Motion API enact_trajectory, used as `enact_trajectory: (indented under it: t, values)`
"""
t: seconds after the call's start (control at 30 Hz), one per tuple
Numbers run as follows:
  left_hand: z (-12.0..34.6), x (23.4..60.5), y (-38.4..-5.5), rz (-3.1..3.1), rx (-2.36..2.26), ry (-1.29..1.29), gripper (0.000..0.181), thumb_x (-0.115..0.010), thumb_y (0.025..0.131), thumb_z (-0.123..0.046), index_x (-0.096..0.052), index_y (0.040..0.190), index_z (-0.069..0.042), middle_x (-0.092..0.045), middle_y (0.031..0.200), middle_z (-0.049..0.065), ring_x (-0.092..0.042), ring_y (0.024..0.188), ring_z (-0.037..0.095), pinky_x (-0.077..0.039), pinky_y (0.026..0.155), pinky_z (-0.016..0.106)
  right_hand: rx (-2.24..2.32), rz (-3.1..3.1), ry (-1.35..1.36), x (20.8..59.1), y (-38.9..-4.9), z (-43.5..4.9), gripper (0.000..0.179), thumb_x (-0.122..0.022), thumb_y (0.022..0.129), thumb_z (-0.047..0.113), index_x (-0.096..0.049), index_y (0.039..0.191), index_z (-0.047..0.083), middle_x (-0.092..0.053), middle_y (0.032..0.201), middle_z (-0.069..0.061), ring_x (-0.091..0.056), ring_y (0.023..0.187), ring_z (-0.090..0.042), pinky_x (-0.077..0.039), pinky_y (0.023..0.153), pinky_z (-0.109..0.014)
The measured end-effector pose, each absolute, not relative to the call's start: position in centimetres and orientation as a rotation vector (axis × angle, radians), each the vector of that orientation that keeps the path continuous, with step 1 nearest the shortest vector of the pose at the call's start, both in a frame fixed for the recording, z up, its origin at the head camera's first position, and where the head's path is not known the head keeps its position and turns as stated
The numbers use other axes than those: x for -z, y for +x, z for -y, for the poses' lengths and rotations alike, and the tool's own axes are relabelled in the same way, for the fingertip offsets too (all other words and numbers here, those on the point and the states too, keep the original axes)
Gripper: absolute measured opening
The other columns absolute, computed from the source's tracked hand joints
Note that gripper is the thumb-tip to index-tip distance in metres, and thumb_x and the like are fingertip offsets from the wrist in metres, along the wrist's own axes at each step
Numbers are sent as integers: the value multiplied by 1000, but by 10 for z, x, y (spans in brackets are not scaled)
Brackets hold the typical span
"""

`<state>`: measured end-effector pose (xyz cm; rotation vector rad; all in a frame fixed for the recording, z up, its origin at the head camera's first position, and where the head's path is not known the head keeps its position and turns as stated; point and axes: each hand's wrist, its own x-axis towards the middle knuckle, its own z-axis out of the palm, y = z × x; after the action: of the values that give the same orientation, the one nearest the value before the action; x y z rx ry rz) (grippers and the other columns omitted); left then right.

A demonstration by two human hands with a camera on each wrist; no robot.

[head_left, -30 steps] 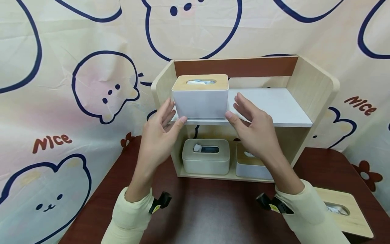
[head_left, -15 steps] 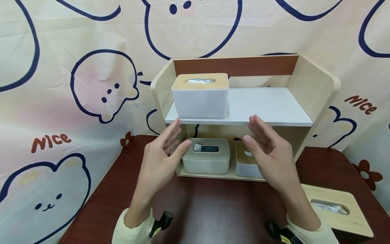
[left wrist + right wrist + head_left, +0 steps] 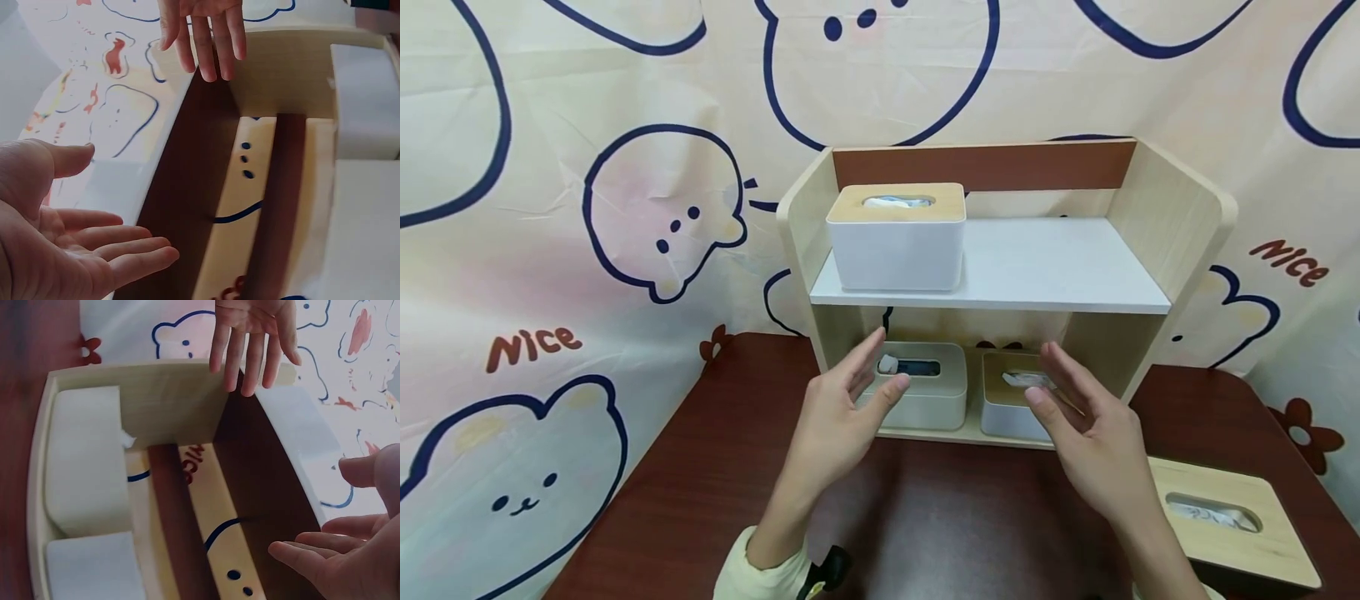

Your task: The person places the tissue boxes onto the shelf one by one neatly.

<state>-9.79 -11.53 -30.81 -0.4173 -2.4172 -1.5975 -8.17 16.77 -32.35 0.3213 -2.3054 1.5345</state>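
Both hands are held in front of the lower shelf with fingers extended, palms facing each other, nothing between them. The left hand [image 3: 842, 412] is nearest a grey-green tissue box [image 3: 925, 408] on the lower shelf and covers its left edge in the head view. The right hand [image 3: 1093, 433] overlaps the right part of a smaller white tissue box [image 3: 1011, 421] with a wooden lid. On the upper shelf's left side stands a white tissue box [image 3: 895, 254] with a light wooden lid, apart from both hands. In the left wrist view the left hand [image 3: 81, 244] shows straight fingers.
A two-tier wooden shelf unit [image 3: 1180, 225] with a white upper board [image 3: 1052, 258] stands at the back of the dark brown table [image 3: 955, 525]. Another tissue box with a wooden lid [image 3: 1232, 542] sits at the table's right. A patterned cloth [image 3: 647, 67] hangs behind.
Both hands have come away from the white tissue box on the upper shelf. They have lowered to the lower shelf's level and shifted rightward. The boxes stay where they were.
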Motion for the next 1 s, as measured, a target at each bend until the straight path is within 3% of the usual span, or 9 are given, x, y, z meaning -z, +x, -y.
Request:
enact_trajectory:
  t: [0.4,0.7,1.0]
  values:
    - [88,337,-109,2500,1586,-430,72,-76,102,-31,-45,164,-12,-47,168,7,-50,153,26,-50,119,46,-1433,2422,229,348,-82,-193,62,-72,106,23,-49,163,15,-56,160,-14,-55,117,26,-49,91,-1]
    - [59,349,-116,2603,1493,-468,76,-76,102,-38,-44,164,-10,-52,164,13,-64,137,40,-54,114,53,-1309,2500,110,355,-81,-220,65,-71,106,32,-46,164,20,-55,161,-14,-49,114,30,-46,86,3]
    - [28,361,-114,2636,1511,-573,78,-72,103,-43,-40,166,-11,-47,167,10,-53,149,26,-47,122,46,-1197,2593,11,367,-78,-247,70,-69,106,37,-42,167,16,-53,161,-23,-44,116,29,-42,80,7]
